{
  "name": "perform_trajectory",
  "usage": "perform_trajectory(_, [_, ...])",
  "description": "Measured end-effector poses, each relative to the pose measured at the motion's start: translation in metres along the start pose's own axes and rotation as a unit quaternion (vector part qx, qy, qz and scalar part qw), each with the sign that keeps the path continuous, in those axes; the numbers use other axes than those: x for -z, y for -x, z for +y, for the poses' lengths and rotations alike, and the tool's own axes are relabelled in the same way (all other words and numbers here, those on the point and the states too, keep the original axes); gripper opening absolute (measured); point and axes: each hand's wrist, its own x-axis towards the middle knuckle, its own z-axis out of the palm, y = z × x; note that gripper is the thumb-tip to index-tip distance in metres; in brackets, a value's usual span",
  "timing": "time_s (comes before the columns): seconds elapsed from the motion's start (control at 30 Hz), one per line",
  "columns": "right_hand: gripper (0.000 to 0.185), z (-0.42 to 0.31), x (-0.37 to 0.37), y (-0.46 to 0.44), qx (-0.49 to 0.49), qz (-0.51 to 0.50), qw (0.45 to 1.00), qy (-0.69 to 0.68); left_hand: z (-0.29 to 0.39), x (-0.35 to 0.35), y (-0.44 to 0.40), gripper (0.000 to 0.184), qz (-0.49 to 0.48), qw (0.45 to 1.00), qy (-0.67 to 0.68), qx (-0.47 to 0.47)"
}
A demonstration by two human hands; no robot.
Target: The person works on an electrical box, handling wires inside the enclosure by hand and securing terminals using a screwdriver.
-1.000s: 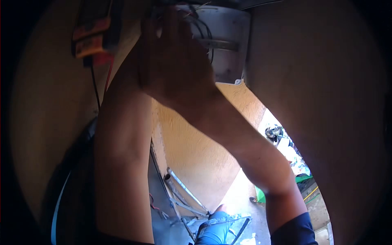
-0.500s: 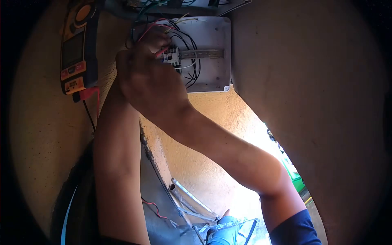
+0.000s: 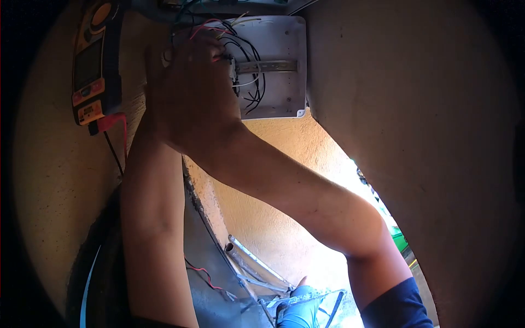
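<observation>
An open white enclosure (image 3: 295, 98) is fixed at the top, with a metal rail (image 3: 280, 66) across it. On the rail's left end sits a small white device (image 3: 232, 70), partly covered by my hands. My left hand (image 3: 205, 48) is at the enclosure's left side among the wires, its visible fingers curled together; what they hold is hidden. My right hand (image 3: 194, 95) crosses in front of it, back toward the camera, most fingertips out of sight. A small red piece (image 3: 218, 58) shows between the hands and the device. Black, red and white wires (image 3: 256, 52) loop inside the enclosure.
An orange and black multimeter (image 3: 90, 68) hangs at upper left, with red and black leads (image 3: 125, 134) plugged in. A large brown panel (image 3: 404, 136) stands on the right. Below are metal tubes (image 3: 257, 262), a red and black wire (image 3: 205, 271) and a blue-clad leg (image 3: 301, 311).
The view has shifted, bringing the enclosure's interior and more of the multimeter into sight. My right hand has moved left relative to the enclosure since the earliest frame, uncovering more wires.
</observation>
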Motion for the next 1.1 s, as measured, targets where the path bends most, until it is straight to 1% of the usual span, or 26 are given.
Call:
perform_trajectory(0.07, [0.044,0.007,0.003,-0.003,0.061,0.121,0.989,0.054,-0.003,-0.002,-0.002,0.022,0.006,1.0,-0.001,0.001])
perform_trajectory(0.1, [0.044,0.01,0.0,-0.006,0.061,0.12,0.99,0.053,-0.003,-0.001,-0.001,0.022,0.009,1.0,-0.001,0.003])
perform_trajectory(0.17, [0.044,0.015,-0.006,-0.013,0.08,0.074,0.993,-0.049,-0.004,0.0,0.0,0.022,0.012,1.0,-0.007,0.001])
perform_trajectory(0.2, [0.044,0.014,-0.005,-0.013,0.08,0.072,0.993,-0.05,-0.005,-0.001,0.003,0.022,0.017,1.0,-0.006,0.002])
perform_trajectory(0.27, [0.035,0.014,-0.002,-0.013,0.004,0.064,0.998,-0.022,-0.005,0.0,0.008,0.022,0.026,1.0,-0.007,0.005])
perform_trajectory(0.3, [0.035,0.015,-0.002,-0.012,0.003,0.062,0.998,-0.022,-0.006,0.0,0.007,0.022,0.029,1.0,-0.008,0.003])
perform_trajectory(0.37, [0.023,0.018,-0.004,-0.013,0.019,0.225,0.974,0.022,-0.01,-0.004,0.009,0.022,0.035,0.999,-0.009,0.004])
perform_trajectory(0.4, [0.023,0.018,-0.004,-0.016,0.018,0.223,0.975,0.021,-0.011,-0.003,0.011,0.022,0.038,0.999,-0.011,0.005])
perform_trajectory(0.47, [0.032,0.017,-0.004,-0.024,0.02,0.05,0.998,-0.026,-0.011,-0.004,0.013,0.021,0.044,0.999,-0.014,0.006])
perform_trajectory(0.5, [0.032,0.019,-0.006,-0.03,0.02,0.047,0.998,-0.027,-0.012,-0.004,0.017,0.021,0.048,0.999,-0.018,0.005])
perform_trajectory(0.57, [0.034,0.024,-0.007,-0.04,-0.038,-0.048,0.977,-0.204,-0.014,-0.004,0.021,0.021,0.058,0.998,-0.023,0.006])
perform_trajectory(0.6, [0.034,0.03,-0.007,-0.039,-0.041,-0.064,0.968,-0.24,-0.015,-0.004,0.022,0.021,0.062,0.998,-0.026,0.003])
perform_trajectory(0.67, [0.032,0.037,-0.003,-0.038,-0.004,-0.048,0.973,-0.225,-0.015,-0.007,0.03,0.021,0.075,0.997,-0.034,0.001])
perform_trajectory(0.87, [0.029,0.054,0.003,-0.03,0.12,0.025,0.989,-0.077,0.005,-0.011,0.042,0.021,0.107,0.993,-0.054,-0.006])
perform_trajectory(1.1, [0.025,0.06,0.007,-0.022,0.185,0.088,0.978,0.027,0.03,-0.012,0.05,0.021,0.119,0.99,-0.07,-0.01])
